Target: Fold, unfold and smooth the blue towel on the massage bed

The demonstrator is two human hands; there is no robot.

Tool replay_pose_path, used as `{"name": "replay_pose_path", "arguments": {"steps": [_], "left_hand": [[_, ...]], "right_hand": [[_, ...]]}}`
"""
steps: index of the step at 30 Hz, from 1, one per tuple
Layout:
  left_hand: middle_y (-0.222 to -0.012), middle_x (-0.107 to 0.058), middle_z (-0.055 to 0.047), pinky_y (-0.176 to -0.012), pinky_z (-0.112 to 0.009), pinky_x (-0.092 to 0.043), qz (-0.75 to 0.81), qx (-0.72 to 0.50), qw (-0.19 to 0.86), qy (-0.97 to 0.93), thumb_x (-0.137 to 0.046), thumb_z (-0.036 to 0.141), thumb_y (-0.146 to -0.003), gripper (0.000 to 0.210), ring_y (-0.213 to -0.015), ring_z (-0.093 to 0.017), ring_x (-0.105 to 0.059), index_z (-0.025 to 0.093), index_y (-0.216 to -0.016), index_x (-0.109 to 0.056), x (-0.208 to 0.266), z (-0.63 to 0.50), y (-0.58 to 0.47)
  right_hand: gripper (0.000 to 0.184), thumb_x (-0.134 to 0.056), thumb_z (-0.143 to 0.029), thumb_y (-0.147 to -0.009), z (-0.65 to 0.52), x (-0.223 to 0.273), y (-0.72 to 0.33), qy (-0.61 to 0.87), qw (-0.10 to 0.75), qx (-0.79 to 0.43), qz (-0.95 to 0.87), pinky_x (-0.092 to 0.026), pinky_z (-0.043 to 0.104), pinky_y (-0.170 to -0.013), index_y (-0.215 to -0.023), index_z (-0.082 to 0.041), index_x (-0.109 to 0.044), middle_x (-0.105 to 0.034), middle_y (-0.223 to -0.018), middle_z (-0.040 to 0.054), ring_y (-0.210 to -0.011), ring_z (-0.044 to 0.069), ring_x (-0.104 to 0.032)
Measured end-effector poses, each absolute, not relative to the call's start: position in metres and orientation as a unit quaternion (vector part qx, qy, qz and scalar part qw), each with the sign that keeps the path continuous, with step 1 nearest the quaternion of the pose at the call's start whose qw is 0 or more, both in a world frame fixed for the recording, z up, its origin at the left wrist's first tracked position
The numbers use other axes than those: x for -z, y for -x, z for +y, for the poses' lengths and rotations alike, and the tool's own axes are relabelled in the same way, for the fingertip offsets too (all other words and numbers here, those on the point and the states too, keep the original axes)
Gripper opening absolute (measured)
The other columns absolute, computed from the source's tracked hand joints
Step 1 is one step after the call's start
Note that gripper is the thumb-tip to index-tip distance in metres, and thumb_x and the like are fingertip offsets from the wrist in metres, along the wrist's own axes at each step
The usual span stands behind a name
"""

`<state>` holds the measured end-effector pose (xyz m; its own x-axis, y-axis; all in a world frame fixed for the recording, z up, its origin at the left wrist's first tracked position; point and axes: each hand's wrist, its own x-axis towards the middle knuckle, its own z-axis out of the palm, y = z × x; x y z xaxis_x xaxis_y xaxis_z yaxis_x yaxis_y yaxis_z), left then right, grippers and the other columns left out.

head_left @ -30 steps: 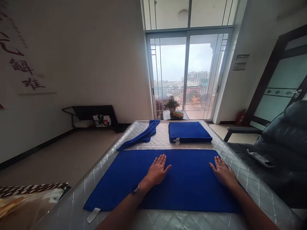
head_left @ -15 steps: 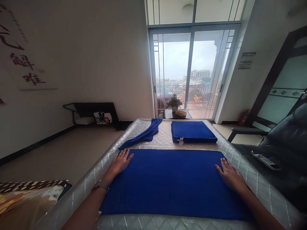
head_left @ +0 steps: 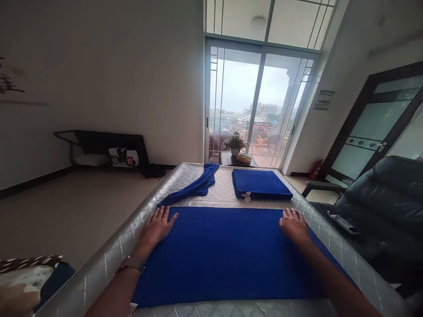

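Note:
A blue towel (head_left: 221, 255) lies spread flat on the silvery quilted mattress (head_left: 185, 176). My left hand (head_left: 157, 226) rests on its far left corner, fingers spread and nothing held. Near the far right corner, my right hand (head_left: 294, 225) lies on the cloth with its fingers stretched forward and nothing gripped. Beyond the spread towel, a stack of folded blue towels (head_left: 261, 182) with white tags sits on the right. A crumpled, twisted blue cloth (head_left: 194, 187) lies to the left of that stack.
A dark leather armchair (head_left: 386, 211) with a pale device (head_left: 343, 222) on its seat stands at the right. Past the mattress, a small table holds a potted plant (head_left: 235, 143). A patterned bundle (head_left: 29, 281) is at lower left, and a bag (head_left: 124, 157) is near the wall.
My right hand has slid left along the towel's far edge, inward from the corner. My left hand stays at the left corner. The view has turned a little to the right.

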<state>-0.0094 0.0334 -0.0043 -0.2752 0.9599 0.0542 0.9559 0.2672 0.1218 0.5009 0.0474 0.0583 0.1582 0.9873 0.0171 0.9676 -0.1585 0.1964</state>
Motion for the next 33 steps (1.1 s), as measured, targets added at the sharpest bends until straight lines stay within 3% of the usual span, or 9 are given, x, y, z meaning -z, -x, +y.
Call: {"name": "replay_pose_path", "arguments": {"steps": [5, 9, 15, 22, 28, 33], "left_hand": [[-0.167, -0.023, -0.016, -0.125, -0.048, -0.018, 0.794, -0.061, -0.005, -0.605, -0.021, 0.060, -0.099, 0.080, -0.154, -0.031, -0.021, 0.008, -0.159, -0.024, 0.011, 0.037, 0.013], [-0.167, -0.023, -0.017, -0.124, -0.049, -0.019, 0.792, -0.052, -0.003, -0.609, -0.021, 0.058, -0.100, 0.079, -0.154, -0.031, -0.021, 0.007, -0.159, -0.023, 0.009, 0.035, 0.014], [-0.166, -0.023, -0.019, -0.124, -0.049, -0.019, 0.788, -0.044, -0.003, -0.614, -0.022, 0.059, -0.099, 0.080, -0.154, -0.032, -0.022, 0.006, -0.159, -0.023, 0.011, 0.036, 0.017], [-0.166, -0.026, -0.018, -0.123, -0.052, -0.023, 0.780, -0.051, -0.013, -0.623, -0.022, 0.058, -0.098, 0.080, -0.153, -0.033, -0.025, 0.006, -0.159, -0.026, 0.023, 0.040, 0.030], [-0.164, -0.031, -0.018, -0.121, -0.056, -0.025, 0.774, -0.092, -0.018, -0.626, -0.024, 0.062, -0.097, 0.081, -0.152, -0.034, -0.027, 0.008, -0.157, -0.032, 0.029, 0.042, 0.038], [-0.161, -0.038, -0.021, -0.122, -0.051, -0.027, 0.769, -0.102, -0.067, -0.628, -0.024, 0.059, -0.097, 0.079, -0.151, -0.032, -0.030, 0.004, -0.150, -0.045, 0.018, 0.035, 0.030]], "right_hand": [[0.069, -0.017, -0.048, -0.103, 0.052, -0.052, -0.385, -0.591, -0.019, 0.096, 0.801, -0.010, 0.039, -0.125, -0.161, -0.010, -0.026, -0.022, -0.168, 0.0056, -0.155, 0.020, -0.013], [0.074, -0.012, -0.054, -0.102, 0.055, -0.034, -0.354, -0.565, -0.043, 0.131, 0.814, -0.004, 0.038, -0.126, -0.162, -0.011, -0.020, -0.015, -0.169, 0.0037, -0.156, 0.017, -0.008], [0.074, -0.014, -0.057, -0.102, 0.070, -0.023, -0.435, -0.604, -0.035, 0.097, 0.790, -0.005, 0.037, -0.126, -0.162, -0.015, -0.021, -0.017, -0.169, 0.0016, -0.156, 0.016, -0.010], [0.071, -0.018, -0.048, -0.102, 0.078, -0.015, -0.577, -0.716, 0.005, 0.037, 0.697, -0.011, 0.040, -0.126, -0.162, -0.010, -0.020, -0.017, -0.169, 0.0055, -0.155, 0.019, -0.012], [0.071, -0.018, -0.048, -0.101, 0.078, -0.005, -0.595, -0.731, -0.016, 0.020, 0.682, -0.012, 0.040, -0.126, -0.161, -0.010, -0.024, -0.020, -0.168, 0.0065, -0.155, 0.019, -0.013], [0.069, -0.021, -0.046, -0.102, 0.080, 0.000, -0.592, -0.734, -0.029, 0.019, 0.679, -0.013, 0.040, -0.126, -0.161, -0.010, -0.025, -0.022, -0.168, 0.0066, -0.155, 0.020, -0.015]]}}
